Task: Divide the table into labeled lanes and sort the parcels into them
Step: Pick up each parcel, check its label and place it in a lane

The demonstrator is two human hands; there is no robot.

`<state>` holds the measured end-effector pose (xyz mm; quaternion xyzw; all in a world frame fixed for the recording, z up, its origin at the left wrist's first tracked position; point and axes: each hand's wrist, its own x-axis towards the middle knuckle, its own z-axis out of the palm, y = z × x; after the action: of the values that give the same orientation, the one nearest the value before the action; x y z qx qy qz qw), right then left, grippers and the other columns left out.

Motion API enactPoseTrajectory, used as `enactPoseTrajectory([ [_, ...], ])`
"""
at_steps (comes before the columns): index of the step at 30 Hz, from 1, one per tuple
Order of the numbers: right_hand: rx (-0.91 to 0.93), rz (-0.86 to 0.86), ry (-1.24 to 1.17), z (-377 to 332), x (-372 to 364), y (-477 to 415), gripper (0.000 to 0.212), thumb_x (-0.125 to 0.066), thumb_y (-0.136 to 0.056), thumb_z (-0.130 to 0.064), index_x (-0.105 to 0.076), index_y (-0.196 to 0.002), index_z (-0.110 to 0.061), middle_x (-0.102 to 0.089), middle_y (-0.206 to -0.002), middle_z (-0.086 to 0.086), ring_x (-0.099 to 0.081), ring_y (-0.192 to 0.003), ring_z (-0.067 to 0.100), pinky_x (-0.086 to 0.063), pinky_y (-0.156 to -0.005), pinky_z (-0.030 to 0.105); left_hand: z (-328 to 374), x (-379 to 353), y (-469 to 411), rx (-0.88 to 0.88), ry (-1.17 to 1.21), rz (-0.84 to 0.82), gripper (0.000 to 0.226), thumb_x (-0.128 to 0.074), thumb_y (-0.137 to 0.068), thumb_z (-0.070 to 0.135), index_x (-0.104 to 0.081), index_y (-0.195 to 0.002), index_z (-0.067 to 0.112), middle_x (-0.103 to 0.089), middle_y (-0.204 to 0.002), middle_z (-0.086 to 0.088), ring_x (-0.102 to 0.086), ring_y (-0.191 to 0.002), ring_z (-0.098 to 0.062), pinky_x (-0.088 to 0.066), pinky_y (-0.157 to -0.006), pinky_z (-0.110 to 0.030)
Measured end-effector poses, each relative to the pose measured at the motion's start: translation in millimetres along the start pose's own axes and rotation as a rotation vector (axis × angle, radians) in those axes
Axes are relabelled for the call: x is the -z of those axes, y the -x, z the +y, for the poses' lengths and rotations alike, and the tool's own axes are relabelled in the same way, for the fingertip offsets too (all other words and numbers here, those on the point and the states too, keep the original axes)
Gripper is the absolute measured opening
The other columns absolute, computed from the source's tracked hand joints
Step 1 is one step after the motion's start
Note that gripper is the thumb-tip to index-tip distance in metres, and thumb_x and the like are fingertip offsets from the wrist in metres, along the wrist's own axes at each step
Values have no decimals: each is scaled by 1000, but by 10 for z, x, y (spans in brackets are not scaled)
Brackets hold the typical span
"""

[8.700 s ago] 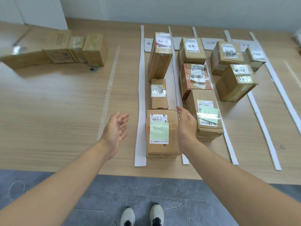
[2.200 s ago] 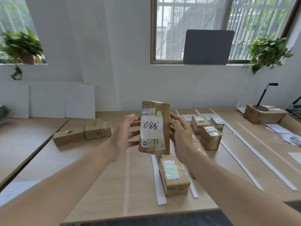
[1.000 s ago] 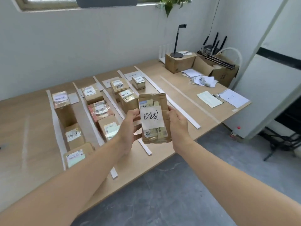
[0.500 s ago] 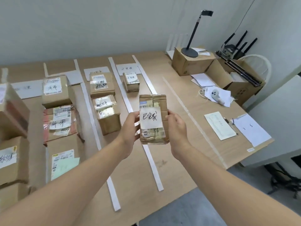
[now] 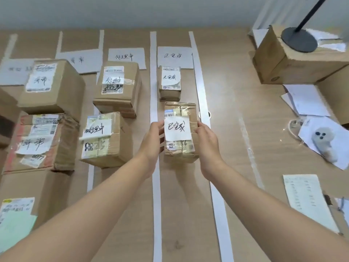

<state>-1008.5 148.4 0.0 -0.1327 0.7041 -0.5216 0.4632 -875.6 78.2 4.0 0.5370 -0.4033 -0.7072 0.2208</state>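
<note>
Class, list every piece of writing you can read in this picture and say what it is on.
"已完成": held parcel, small parcel behind it, right lane sheet.
"处理中": next lane sheet, nearer parcel there; farther parcel smeared.
"异常": red-taped parcel.
Printed shipping labels, barcodes, papers on the right: too small or blurred.

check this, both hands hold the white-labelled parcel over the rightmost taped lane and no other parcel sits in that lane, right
Wrong on the lane: the head view shows one small parcel sitting in it. The left hand and right hand do hold the white-labelled parcel over it.
</note>
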Motion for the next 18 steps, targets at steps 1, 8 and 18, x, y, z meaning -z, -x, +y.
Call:
enactPoseTrajectory([
  [1,-13,-17,10,4,19,-117,38,-42,-104,-11,-75,-103,-30,-76,-81,-22,-68,-68,-7,-52,-58,14,-5,-31,-95,13,2,19,39,-34,-104,38,-71,-115,29,-78,-98,17,-72,-91,-6,-52,-88,-35],
  [8,-105,-28,25,4,-14,-651,41,-48,-97,-25,-72,-131,-27,-77,-120,-9,-71,-114,10,-58,-95,32,26,-175,-500,65,-59,66,39,-35,-105,38,-69,-123,28,-78,-97,17,-73,-81,0,-55,-87,-32],
  [18,-112,-58,22,-145,-126,-939,36,-52,-94,-33,-67,-127,-32,-73,-126,-2,-70,-116,15,-58,-94,30,200,-224,-710,68,-53,157,36,-34,-107,35,-69,-105,29,-76,-89,22,-70,-80,4,-54,-65,-14],
])
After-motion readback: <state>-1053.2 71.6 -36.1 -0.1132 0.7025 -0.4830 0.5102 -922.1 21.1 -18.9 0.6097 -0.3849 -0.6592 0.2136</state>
